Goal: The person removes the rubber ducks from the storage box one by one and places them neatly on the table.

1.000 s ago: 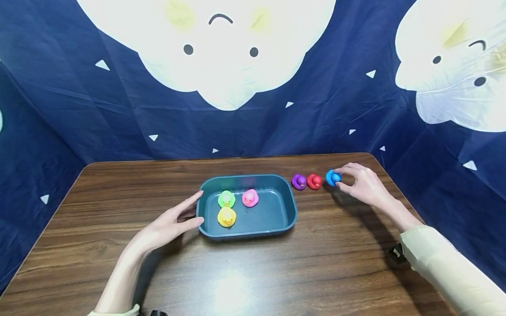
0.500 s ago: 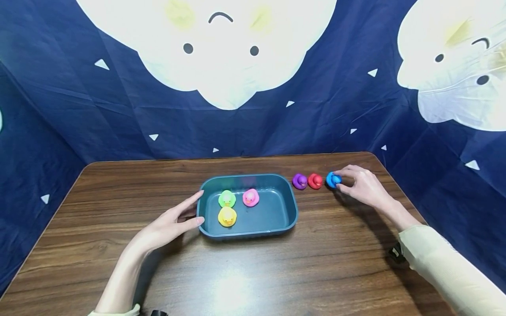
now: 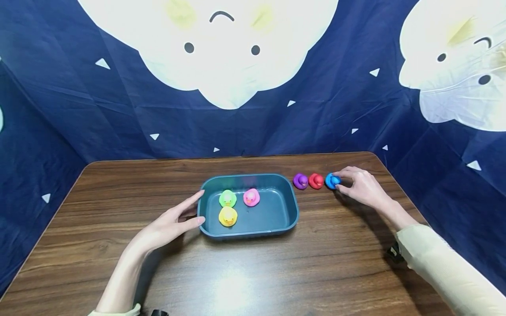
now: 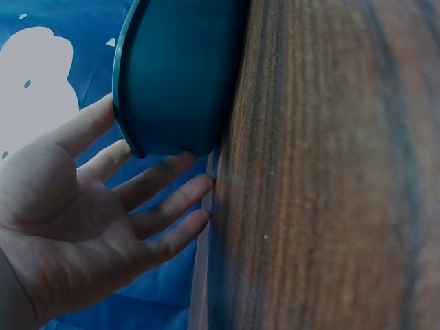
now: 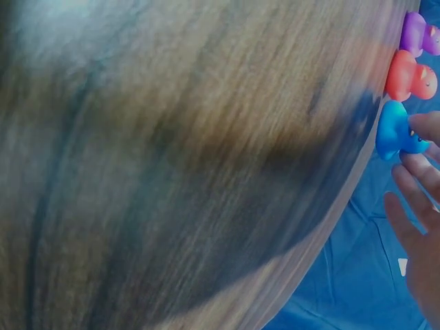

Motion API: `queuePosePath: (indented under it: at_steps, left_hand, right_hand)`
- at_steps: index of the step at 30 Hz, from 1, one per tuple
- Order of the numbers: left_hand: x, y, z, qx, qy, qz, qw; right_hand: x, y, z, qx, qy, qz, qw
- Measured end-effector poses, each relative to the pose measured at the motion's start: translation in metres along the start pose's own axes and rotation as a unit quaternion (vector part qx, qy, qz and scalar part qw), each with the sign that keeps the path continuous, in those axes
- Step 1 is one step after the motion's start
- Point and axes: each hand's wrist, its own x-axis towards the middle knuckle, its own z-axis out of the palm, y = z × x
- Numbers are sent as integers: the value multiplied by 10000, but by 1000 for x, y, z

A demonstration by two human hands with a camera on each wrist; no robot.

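Pinching the blue duck (image 3: pixel 330 181) in the right hand (image 3: pixel 362 186), between two and three o'clock from the tray (image 3: pixel 274 213), with the red duck (image 3: pixel 315 181) just beside at nine o'clock; touching the tray's nine-o'clock end with the spread left hand (image 3: pixel 168 224).

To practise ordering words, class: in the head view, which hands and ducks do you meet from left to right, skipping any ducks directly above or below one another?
Left hand, pink duck, purple duck, red duck, blue duck, right hand.

Brown table (image 3: pixel 316 263) under tray (image 3: pixel 270 215), purple duck (image 3: pixel 300 181), red duck (image 3: pixel 316 181), blue duck (image 3: pixel 330 180)
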Motion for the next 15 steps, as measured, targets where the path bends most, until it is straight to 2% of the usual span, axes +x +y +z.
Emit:
queuePosePath:
  at_steps: [7, 15]
  left_hand:
    - [0, 0, 0, -26, -6, -18, 10000]
    - [0, 1, 1, 2, 13, -31, 10000]
  right_hand:
    - [1, -1, 2, -8, -148, 119, 9998]
    - [0, -2, 3, 1, -128, 102, 9999]
